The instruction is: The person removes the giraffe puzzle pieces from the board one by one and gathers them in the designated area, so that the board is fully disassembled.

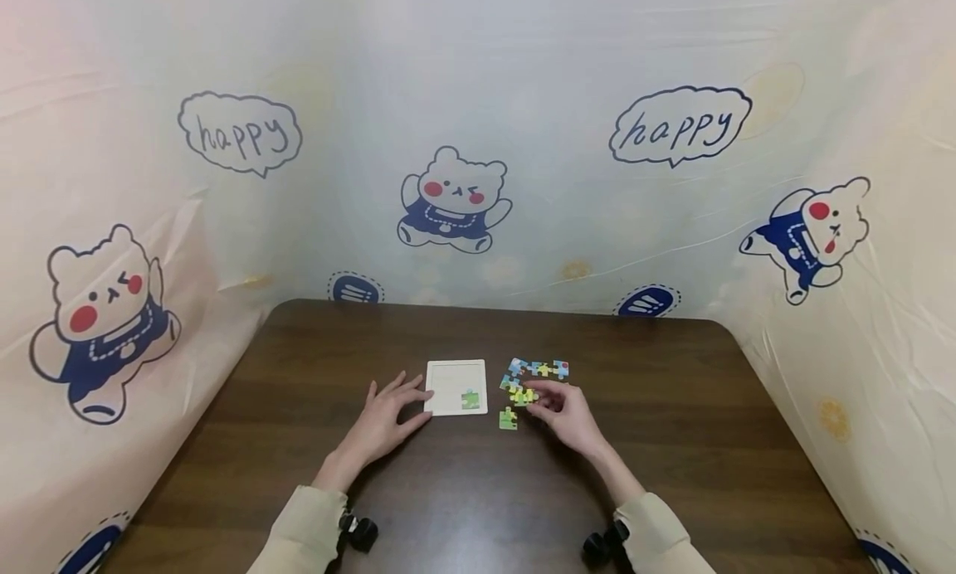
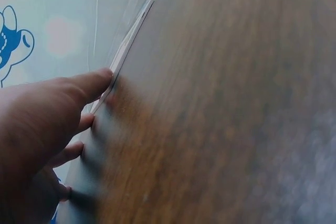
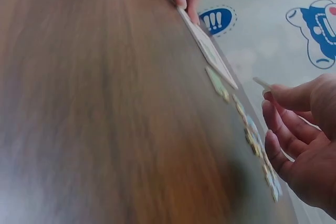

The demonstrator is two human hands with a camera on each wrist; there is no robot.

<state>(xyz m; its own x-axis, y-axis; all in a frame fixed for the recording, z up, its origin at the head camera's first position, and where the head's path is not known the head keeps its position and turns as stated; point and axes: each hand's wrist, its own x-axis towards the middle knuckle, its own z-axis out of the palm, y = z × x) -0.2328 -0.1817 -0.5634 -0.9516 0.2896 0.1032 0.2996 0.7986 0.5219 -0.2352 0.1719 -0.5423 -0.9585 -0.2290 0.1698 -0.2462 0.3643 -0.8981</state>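
A white square puzzle tray (image 1: 442,381) lies flat on the table, with one green puzzle piece (image 1: 470,401) in its lower right corner. My left hand (image 1: 381,420) rests at the tray's left side, fingers spread, thumb and fingertips on its edge. To the right of the tray, my right hand (image 1: 573,416) pinches a puzzle piece (image 3: 262,83) between thumb and index finger, lifted above the table in the right wrist view. Beneath and around that hand lie loose pieces: a green one (image 1: 508,419) nearest me, and several blue and yellow ones (image 1: 543,370) farther back.
The dark wooden table (image 1: 463,491) has rounded far corners. Behind and beside it hangs a pale curtain (image 1: 560,226) with printed bears and lettering. Small black devices (image 1: 363,534) are strapped at both wrists, over light sleeves (image 1: 302,528).
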